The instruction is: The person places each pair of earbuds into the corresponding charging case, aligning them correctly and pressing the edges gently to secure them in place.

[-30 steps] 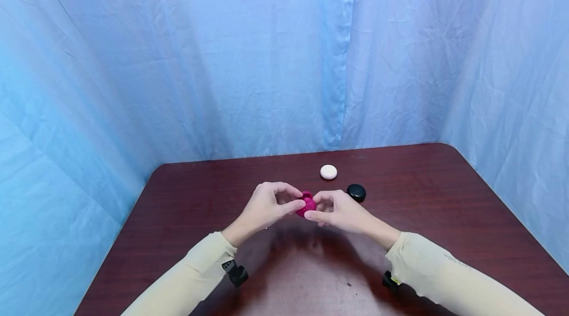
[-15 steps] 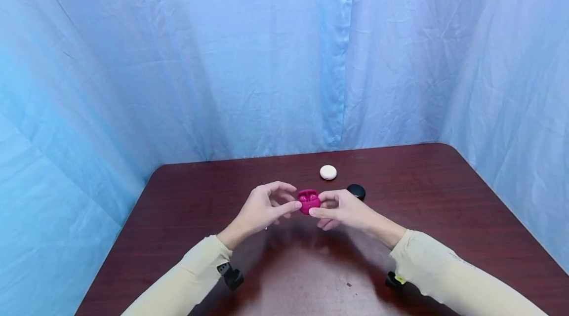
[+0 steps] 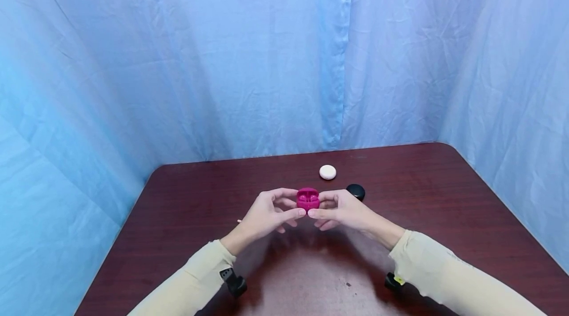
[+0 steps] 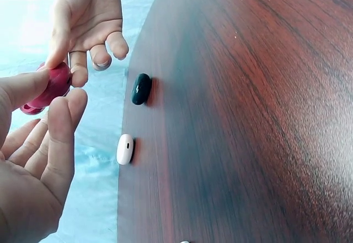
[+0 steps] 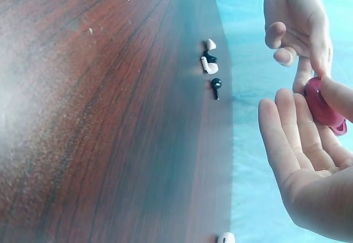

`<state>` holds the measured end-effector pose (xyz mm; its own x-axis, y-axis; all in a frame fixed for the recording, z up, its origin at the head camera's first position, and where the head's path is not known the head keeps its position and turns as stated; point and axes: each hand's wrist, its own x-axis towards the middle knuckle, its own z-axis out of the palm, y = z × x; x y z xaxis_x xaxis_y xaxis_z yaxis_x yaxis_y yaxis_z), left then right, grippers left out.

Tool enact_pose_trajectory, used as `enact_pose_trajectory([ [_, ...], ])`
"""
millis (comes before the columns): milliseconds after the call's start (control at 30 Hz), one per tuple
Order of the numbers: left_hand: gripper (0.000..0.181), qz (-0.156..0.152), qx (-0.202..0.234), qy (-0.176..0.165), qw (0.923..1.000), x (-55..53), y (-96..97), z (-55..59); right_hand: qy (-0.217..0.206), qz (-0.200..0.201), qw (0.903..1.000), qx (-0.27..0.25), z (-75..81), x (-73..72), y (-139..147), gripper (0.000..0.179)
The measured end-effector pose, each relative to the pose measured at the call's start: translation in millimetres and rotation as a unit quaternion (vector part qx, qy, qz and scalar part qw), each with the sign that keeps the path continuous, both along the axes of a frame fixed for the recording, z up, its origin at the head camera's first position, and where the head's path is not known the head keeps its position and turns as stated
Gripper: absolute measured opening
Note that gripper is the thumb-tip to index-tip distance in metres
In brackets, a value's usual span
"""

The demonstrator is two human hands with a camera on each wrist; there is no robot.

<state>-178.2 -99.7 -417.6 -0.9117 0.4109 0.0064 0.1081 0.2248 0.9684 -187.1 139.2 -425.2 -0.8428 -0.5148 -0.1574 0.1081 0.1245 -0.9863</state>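
Between my two hands a magenta earbud case (image 3: pixel 308 199) is held above the table with its lid raised. Two rounded magenta shapes, apparently earbuds, show inside it in the head view. My left hand (image 3: pixel 265 211) pinches the case's left side between thumb and index finger. On the other side my right hand (image 3: pixel 346 211) grips it the same way, the two thumb tips close together at the front. From the left wrist view the case (image 4: pixel 55 83) is seen edge-on, partly covered by fingers. In the right wrist view the remaining right fingers (image 5: pixel 276 124) extend loosely.
A white round case (image 3: pixel 328 172) and a black one (image 3: pixel 355 191) lie on the dark red wooden table (image 3: pixel 444 197) beyond my hands. Several loose earbuds, including a white one (image 5: pixel 210 66) and a black one (image 5: pixel 216 86), lie to the left. Blue curtains (image 3: pixel 266 59) surround the table.
The magenta case has turned so its open inside faces me. My left fingers came partly away from it, then took hold of its left side again. The right hand kept its grip.
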Motion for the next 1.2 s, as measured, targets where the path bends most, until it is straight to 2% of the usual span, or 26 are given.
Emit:
enact_pose_trajectory([
  [167, 0.042, -0.008, -0.006, -0.020, 0.9997, -1.1, -0.4, 0.2, 0.005, 0.003, 1.0000, -0.001, 0.4, 0.2, -0.4, 0.039],
  [433, 0.037, -0.016, -0.003, -0.013, 0.9998, 0.2, -1.1, 1.0, 0.006, 0.019, 0.9997, 0.015, 3.1, 1.4, 1.2, 0.046],
  [633, 0.036, -0.017, 0.000, -0.010, 0.9998, 0.7, -1.5, 2.0, -0.031, -0.028, 0.9990, 0.014, 8.8, 0.1, 1.9, 0.063],
  [733, 0.035, -0.020, -0.003, -0.007, 0.9998, 1.0, -1.2, 1.5, -0.047, -0.039, 0.9981, 0.002, 9.8, -1.1, 2.2, 0.068],
  [900, 0.034, -0.025, -0.014, -0.001, 0.9996, 1.3, -0.1, -1.2, -0.060, -0.026, 0.9978, -0.010, 8.4, -1.6, 3.1, 0.060],
  [1200, 0.032, -0.028, -0.013, 0.000, 0.9995, 2.9, 1.7, -0.7, -0.054, -0.024, 0.9982, -0.009, 7.8, 0.1, 3.5, 0.045],
])
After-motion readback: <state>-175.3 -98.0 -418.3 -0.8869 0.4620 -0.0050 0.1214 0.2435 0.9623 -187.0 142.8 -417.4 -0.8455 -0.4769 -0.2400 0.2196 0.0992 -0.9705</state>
